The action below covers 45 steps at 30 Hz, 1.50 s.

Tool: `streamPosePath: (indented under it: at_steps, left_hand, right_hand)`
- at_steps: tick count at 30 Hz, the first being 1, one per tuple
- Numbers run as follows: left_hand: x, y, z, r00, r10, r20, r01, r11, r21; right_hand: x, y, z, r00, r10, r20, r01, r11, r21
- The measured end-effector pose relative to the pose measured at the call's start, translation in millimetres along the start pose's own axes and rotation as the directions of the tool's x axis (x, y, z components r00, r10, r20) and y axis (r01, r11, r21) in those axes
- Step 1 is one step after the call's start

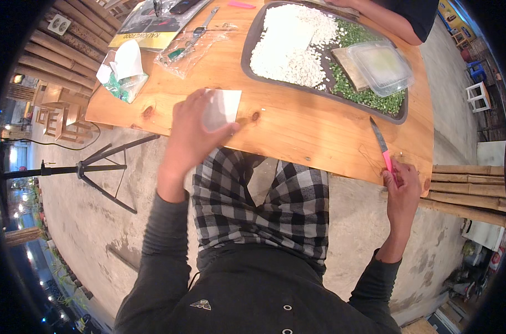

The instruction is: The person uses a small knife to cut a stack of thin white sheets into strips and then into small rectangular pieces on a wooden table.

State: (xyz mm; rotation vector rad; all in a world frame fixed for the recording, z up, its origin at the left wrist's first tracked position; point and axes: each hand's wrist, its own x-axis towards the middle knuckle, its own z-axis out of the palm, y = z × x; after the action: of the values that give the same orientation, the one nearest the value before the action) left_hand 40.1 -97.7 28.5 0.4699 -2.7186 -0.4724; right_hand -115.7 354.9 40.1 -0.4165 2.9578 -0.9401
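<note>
My left hand (194, 125) is over the near left part of the wooden table (286, 129), thumb and fingers spread around a flat white rectangular piece (225, 106). The hand's shadow falls on that piece, and whether the fingers grip it or only rest against it is unclear. At the table's near right edge, my right hand (402, 179) holds a small knife (381, 142) by its pink handle. The blade points away from me. Beyond both hands lies a dark tray (273, 79) with chopped white pieces (294, 54) and chopped green vegetable (369, 96).
A clear plastic container (382, 67) rests partly on a wooden board (349, 69) in the tray. Another person's arm (386, 18) reaches over the far edge. Plastic packaging (123, 79) and a wristwatch (199, 31) lie far left. A tripod (81, 167) stands beside the table.
</note>
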Motion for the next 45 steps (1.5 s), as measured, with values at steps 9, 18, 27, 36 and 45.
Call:
streamPosePath:
  at_steps: [9, 18, 27, 36, 45]
  left_hand:
    - [-17, 93, 68, 0.975, 0.188, -0.121, -0.217, 0.927, -0.304]
    - [-11, 126, 85, 0.965, 0.178, -0.195, -0.232, 0.924, -0.305]
    - [5, 109, 75, 0.961, 0.248, -0.121, -0.272, 0.926, -0.261]
    - [55, 89, 31, 0.819, 0.478, 0.317, -0.302, 0.829, -0.470]
    - [60, 104, 32, 0.833, 0.371, 0.411, -0.243, 0.912, -0.330]
  right_hand:
    - [-1, 3, 21, 0.960, -0.274, -0.057, 0.242, 0.914, -0.324]
    - [-15, -52, 56, 0.895, -0.438, 0.083, 0.445, 0.890, -0.100]
    - [13, -82, 73, 0.817, -0.544, 0.192, 0.566, 0.820, -0.085]
    - [39, -36, 44, 0.779, -0.624, 0.065, 0.620, 0.750, -0.231]
    - [47, 2, 34, 0.847, -0.498, -0.185, 0.431, 0.847, -0.312]
